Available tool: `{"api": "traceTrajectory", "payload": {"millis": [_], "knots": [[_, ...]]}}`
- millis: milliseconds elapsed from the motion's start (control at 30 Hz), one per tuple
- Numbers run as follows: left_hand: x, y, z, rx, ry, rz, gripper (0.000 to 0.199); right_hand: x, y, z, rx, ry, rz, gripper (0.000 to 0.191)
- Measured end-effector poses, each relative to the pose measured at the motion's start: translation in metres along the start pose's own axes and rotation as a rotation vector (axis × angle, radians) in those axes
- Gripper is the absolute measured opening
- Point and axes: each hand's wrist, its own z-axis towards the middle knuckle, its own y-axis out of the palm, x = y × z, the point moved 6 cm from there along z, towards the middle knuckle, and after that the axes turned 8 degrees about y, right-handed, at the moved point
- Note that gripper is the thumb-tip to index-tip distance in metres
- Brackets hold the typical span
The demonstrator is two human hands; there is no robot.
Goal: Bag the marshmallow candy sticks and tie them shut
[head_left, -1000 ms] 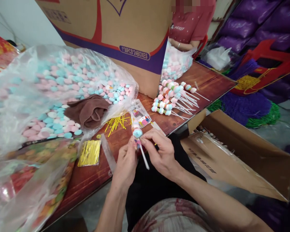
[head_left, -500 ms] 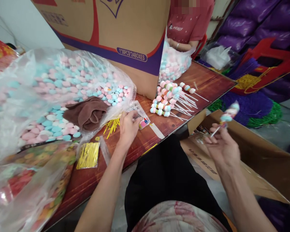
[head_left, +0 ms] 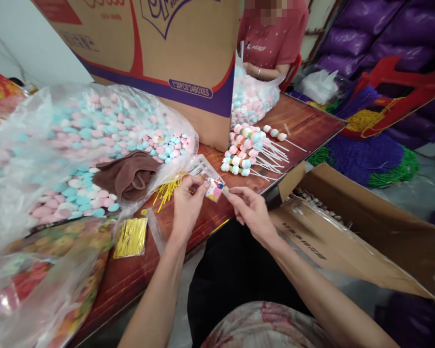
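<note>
A small clear plastic bag [head_left: 214,189] with a colourful print is between my two hands, over the table's front edge. My left hand [head_left: 188,205] pinches its left side between thumb and fingers. At its right end, the thumb and fingers of my right hand [head_left: 252,209] are closed on the edge. More flat printed bags [head_left: 200,166] lie just behind. Loose yellow twist ties [head_left: 168,191] are spread beside my left hand. Marshmallow skewers [head_left: 248,145] on white sticks are piled beyond my right hand.
A big clear sack of marshmallows [head_left: 105,113] fills the left, with a brown cloth [head_left: 128,175] on it. A packet of yellow ties [head_left: 130,237] lies nearer. Behind stands a tall carton [head_left: 188,58]; a person [head_left: 271,43] sits beyond. An open carton [head_left: 377,232] is at right.
My right hand has come left from over the open carton to the printed bag. The wrapped marshmallow skewer it held is gone from it. My left hand stays near the bags.
</note>
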Motion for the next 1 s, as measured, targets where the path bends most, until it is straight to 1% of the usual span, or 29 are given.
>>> {"api": "traceTrajectory", "payload": {"millis": [33,67,100,167,200,233,300,367,400,467,533,667,700,733,800,833,867,967,1000], "knots": [[0.006,0.002,-0.01,0.003,0.0,-0.004,0.016,0.0,0.011,0.003,-0.049,0.022,0.02,0.035],[0.011,0.002,-0.021,0.03,-0.008,-0.012,0.016,0.0,0.019,0.006,-0.083,0.025,0.04,0.034],[0.016,0.0,-0.033,0.1,-0.014,-0.034,0.018,0.0,0.026,0.008,-0.099,0.011,0.053,0.032],[0.018,-0.008,-0.058,0.273,-0.075,-0.096,0.025,0.0,0.035,0.009,-0.101,-0.037,0.055,0.03],[0.016,-0.008,-0.068,0.292,-0.151,-0.159,0.03,0.0,0.037,0.008,-0.102,-0.056,0.044,0.031],[0.011,-0.004,-0.077,0.249,-0.267,-0.271,0.035,0.0,0.04,0.007,-0.112,-0.066,0.027,0.032],[0.003,0.003,-0.088,0.208,-0.47,-0.562,0.039,-0.002,0.043,0.002,-0.147,-0.075,-0.003,0.032],[0.0,0.008,-0.089,0.211,-0.599,-0.817,0.038,-0.006,0.046,-0.004,-0.183,-0.086,-0.013,0.032],[0.0,0.008,-0.087,0.23,-0.628,-0.894,0.037,-0.008,0.047,-0.007,-0.197,-0.095,-0.013,0.032],[-0.001,0.008,-0.08,0.287,-0.639,-0.94,0.038,-0.012,0.048,-0.011,-0.213,-0.119,-0.018,0.033],[-0.002,0.009,-0.075,0.348,-0.616,-0.896,0.037,-0.011,0.047,-0.012,-0.19,-0.143,-0.046,0.036],[0.004,0.008,-0.077,0.474,-0.481,-0.73,0.034,-0.005,0.042,-0.012,-0.129,-0.157,-0.085,0.043],[0.006,0.009,-0.078,0.476,-0.454,-0.711,0.034,-0.004,0.039,-0.011,-0.111,-0.161,-0.088,0.045],[0.007,0.01,-0.079,0.453,-0.448,-0.712,0.035,-0.003,0.036,-0.01,-0.086,-0.167,-0.093,0.046],[0.008,0.012,-0.08,0.387,-0.474,-0.752,0.034,-0.004,0.03,-0.008,-0.033,-0.188,-0.119,0.048],[0.008,0.012,-0.08,0.377,-0.484,-0.774,0.033,-0.004,0.027,-0.007,-0.025,-0.197,-0.142,0.049],[0.008,0.01,-0.08,0.393,-0.49,-0.789,0.031,-0.003,0.026,-0.007,-0.034,-0.203,-0.172,0.049],[0.005,0.003,-0.079,0.504,-0.498,-0.823,0.026,-0.002,0.026,-0.004,-0.095,-0.229,-0.285,0.05],[0.004,0.003,-0.078,0.526,-0.505,-0.838,0.026,-0.004,0.024,-0.003,-0.096,-0.251,-0.313,0.049]]}}
